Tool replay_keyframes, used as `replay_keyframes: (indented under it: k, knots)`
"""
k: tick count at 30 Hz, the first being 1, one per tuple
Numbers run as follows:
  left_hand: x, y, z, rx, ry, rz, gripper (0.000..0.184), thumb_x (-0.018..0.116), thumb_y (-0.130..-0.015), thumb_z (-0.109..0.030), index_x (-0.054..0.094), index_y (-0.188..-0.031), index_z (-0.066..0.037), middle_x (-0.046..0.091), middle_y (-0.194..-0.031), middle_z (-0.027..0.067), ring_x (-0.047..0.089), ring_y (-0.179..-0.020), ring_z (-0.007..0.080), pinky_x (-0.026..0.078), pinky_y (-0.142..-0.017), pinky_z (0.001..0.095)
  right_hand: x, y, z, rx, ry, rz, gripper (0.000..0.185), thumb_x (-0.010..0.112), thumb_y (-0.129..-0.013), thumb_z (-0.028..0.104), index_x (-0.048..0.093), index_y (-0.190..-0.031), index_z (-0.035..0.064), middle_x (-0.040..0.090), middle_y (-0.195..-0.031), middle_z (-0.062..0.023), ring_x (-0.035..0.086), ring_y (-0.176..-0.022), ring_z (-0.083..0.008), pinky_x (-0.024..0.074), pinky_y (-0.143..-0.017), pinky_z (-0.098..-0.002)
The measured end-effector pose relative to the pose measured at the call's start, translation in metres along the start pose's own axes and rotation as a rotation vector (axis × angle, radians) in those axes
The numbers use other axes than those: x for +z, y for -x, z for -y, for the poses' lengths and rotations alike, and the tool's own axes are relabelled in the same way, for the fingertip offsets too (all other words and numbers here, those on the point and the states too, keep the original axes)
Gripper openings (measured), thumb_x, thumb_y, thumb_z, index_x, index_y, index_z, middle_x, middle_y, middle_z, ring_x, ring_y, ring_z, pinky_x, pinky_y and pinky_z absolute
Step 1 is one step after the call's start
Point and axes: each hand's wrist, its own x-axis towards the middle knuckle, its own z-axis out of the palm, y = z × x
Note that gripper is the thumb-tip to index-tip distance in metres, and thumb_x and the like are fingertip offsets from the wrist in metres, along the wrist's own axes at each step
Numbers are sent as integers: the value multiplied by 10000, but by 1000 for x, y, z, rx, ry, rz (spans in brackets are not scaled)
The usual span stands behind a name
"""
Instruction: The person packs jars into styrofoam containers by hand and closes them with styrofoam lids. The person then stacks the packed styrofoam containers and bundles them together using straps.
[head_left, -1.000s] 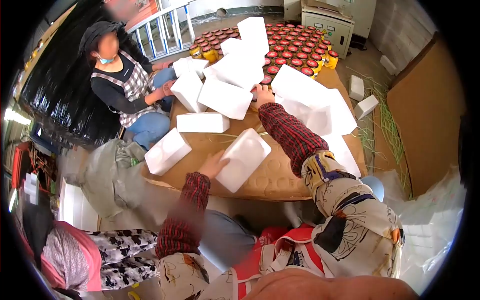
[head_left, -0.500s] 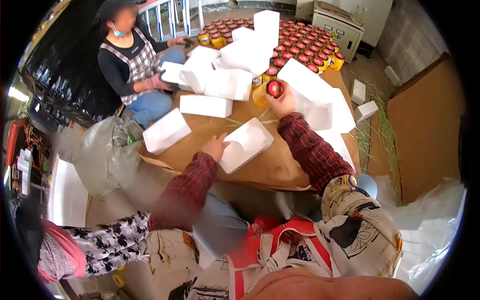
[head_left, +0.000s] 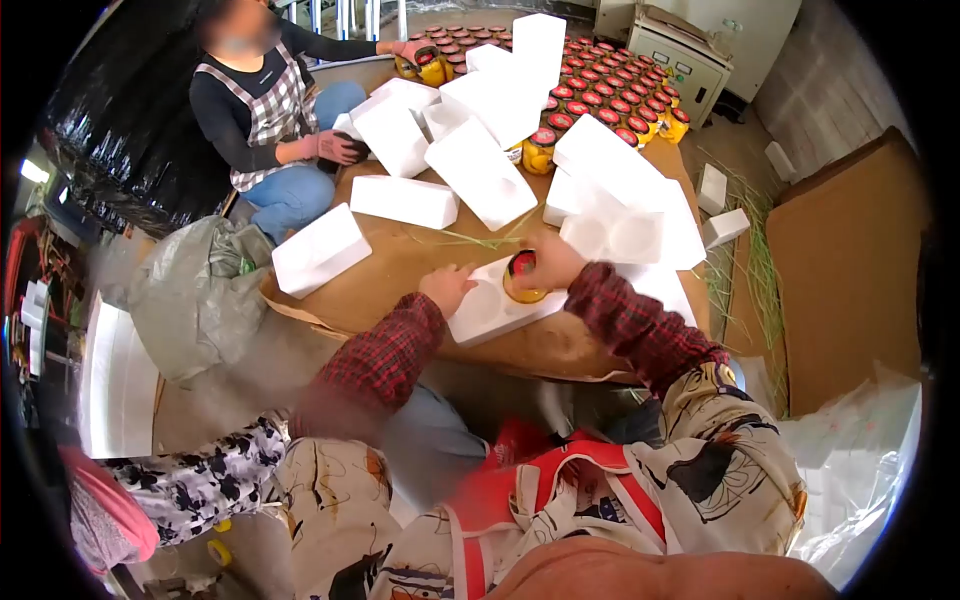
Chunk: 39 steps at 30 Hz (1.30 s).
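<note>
A white foam block [head_left: 490, 327] with round recesses lies near the front of the cardboard-covered table. My left hand [head_left: 447, 290] grips its left end, fingers at the edge beside a bare recess [head_left: 484, 300]. My right hand [head_left: 553, 262] is closed around the upper part of a glass jar [head_left: 522, 275] with a red-and-black lid and yellow contents. The jar stands upright at the block's right recess; whether it sits fully down is hidden. Right of this hand is another foam block [head_left: 612, 238] with two round recesses.
Foam blocks [head_left: 480, 175] are piled mid-table, with many lidded jars [head_left: 610, 90] behind. Across at the left, a gloved co-worker [head_left: 265, 110] touches a jar [head_left: 430, 70]. A cardboard sheet [head_left: 850, 280] stands right; a grey sack [head_left: 205, 295] lies left.
My right hand has brought the jar down and left onto the foam block, which now lies with its recesses upward. The co-worker's hand has reached a jar at the back, and a piled block has shifted.
</note>
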Motion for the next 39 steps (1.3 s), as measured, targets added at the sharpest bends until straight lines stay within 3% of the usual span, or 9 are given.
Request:
replay_keyframes:
  k: [5,8,12,15,17,21,25,31,39]
  knots:
    - [-4,-1,-2,1,-14,-17,348,478,-933,-381,535,-1209,-177,602,-894,128,602,-843,331,488,-716,445,-1,-117,-71,334,-270,-742,374,554,-864,342,615,-958,-15,632,-869,-226,621,-896,-340,482,-766,-396]
    - [-12,-3,-1,-31,8,124,506,525,-907,-418,442,-1328,-149,589,-1025,181,586,-935,345,489,-783,426,55,-188,-148,409,-561,-554,591,384,-931,511,635,-868,-21,670,-820,-154,617,-787,-271,461,-783,-352]
    - [-34,-18,6,-304,864,-510,1012,777,-723,-344,164,-1435,33,320,-1383,277,384,-1244,409,371,-1014,443,11,-165,-97,289,-1385,-233,594,371,-966,483,583,-635,37,607,-601,-100,583,-664,-195,450,-692,-319]
    - [-45,-23,10,-392,828,-678,1012,812,-676,-327,224,-1423,20,319,-1383,282,350,-1268,413,350,-1037,440,15,-179,-87,407,-831,-342,384,474,-940,327,607,-748,23,650,-765,-147,619,-760,-258,474,-748,-351]
    - [-61,-18,0,-126,234,-553,903,810,-656,-354,376,-1369,-10,332,-1371,275,347,-1265,411,328,-1057,447,14,-185,-63,-50,-95,-634,162,533,-859,164,614,-885,27,633,-987,-184,615,-900,-320,489,-792,-407]
    - [-34,-21,4,53,0,-227,594,715,-745,-404,583,-1224,-80,348,-1380,273,292,-1300,435,250,-1089,500,62,-250,-115,-217,506,-538,362,389,-906,158,454,-1250,68,513,-1241,-207,566,-1065,-355,499,-838,-443]
    - [-23,-20,10,-91,72,-98,379,652,-807,-274,644,-1096,-29,185,-1471,278,515,-1104,386,409,-978,442,55,-266,-101,185,444,-194,557,474,-877,438,351,-1394,271,352,-1398,-203,359,-1295,-399,331,-1041,-517]
    - [-38,-14,12,-55,326,-60,357,736,-749,-223,663,-992,27,105,-1491,279,496,-1148,403,400,-1001,403,15,-224,-65,356,319,8,856,711,-735,348,244,-1440,216,344,-1339,-326,516,-1129,-424,441,-966,-454]
    - [-78,-8,22,-180,615,-846,355,811,-678,-261,647,-896,-33,284,-1427,257,423,-1215,374,422,-958,421,25,-124,-91,-6,-464,-337,542,786,-696,211,531,-1143,43,611,-966,-111,596,-882,-208,495,-763,-348]
